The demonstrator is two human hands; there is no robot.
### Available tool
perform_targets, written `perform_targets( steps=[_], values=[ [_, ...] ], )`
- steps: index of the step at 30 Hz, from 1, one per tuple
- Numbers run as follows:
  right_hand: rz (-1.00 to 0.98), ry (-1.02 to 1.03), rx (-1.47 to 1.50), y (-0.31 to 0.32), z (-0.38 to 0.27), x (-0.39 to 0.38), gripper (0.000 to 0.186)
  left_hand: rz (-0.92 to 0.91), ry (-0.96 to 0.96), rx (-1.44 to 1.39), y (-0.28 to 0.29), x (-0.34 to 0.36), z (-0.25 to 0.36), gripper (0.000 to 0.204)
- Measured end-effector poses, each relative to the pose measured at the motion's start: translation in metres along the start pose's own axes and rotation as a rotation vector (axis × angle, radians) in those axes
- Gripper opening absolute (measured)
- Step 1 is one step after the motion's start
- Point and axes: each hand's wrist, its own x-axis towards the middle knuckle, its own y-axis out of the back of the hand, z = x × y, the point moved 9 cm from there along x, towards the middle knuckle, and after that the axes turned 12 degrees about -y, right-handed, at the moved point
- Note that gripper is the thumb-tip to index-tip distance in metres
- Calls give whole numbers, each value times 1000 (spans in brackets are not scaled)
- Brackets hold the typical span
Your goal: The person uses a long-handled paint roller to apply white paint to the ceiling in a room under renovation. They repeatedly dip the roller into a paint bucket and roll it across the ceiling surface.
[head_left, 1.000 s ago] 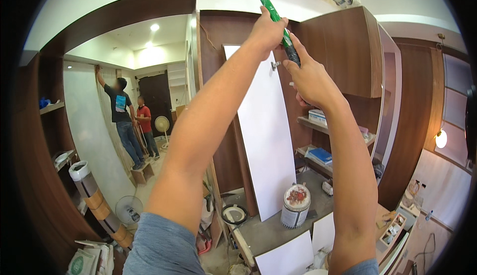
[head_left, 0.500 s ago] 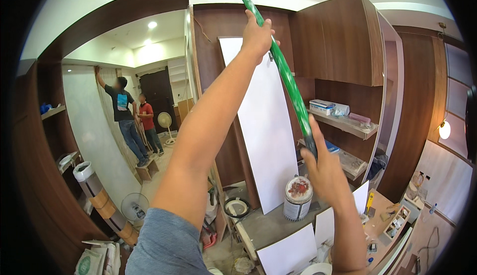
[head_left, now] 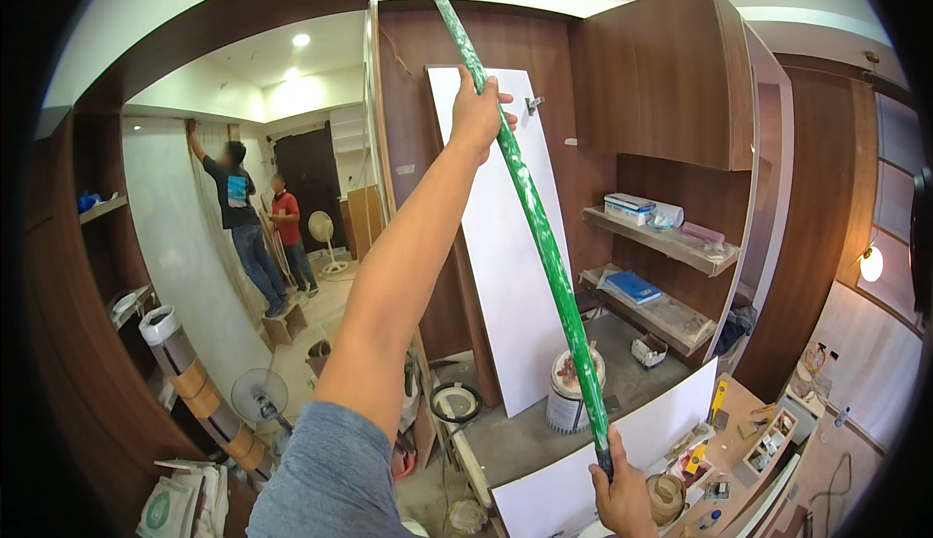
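Observation:
I hold a long green paint-spattered pole that rises diagonally toward the white band above the cabinets. My left hand is closed round its upper part, in front of a tall white panel leaning in the brown wooden niche. My right hand grips the dark lower end near the bottom edge of the view. Behind the pole, a paint can stands on a grey counter, with a low white board in front of it.
Wall cabinets and two cluttered shelves are on the right, above a tool-strewn worktop. Through the left opening, one person stands on a step beside another. A pedestal fan, second fan and upright roll are there.
My right hand has slid far down toward the pole's lower end. My left hand is lower than half a second ago. More of the pole, including its upper tip, now shows.

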Motion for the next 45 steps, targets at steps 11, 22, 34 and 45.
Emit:
perform_targets(
  steps=[11,22,34,45],
  values=[
    [63,36,-31,-30,91,-44,51,-95,61,55,-3,-102,-25,78],
    [10,-108,5,-49,140,-68,37,-156,150,29,-3,-156,-41,88],
    [3,-113,-48,-80,169,-73,44,-172,159,35,4,-169,-48,89],
    [25,-118,-47,-79,145,-74,51,-171,148,43,8,-160,-45,84]
  ],
)
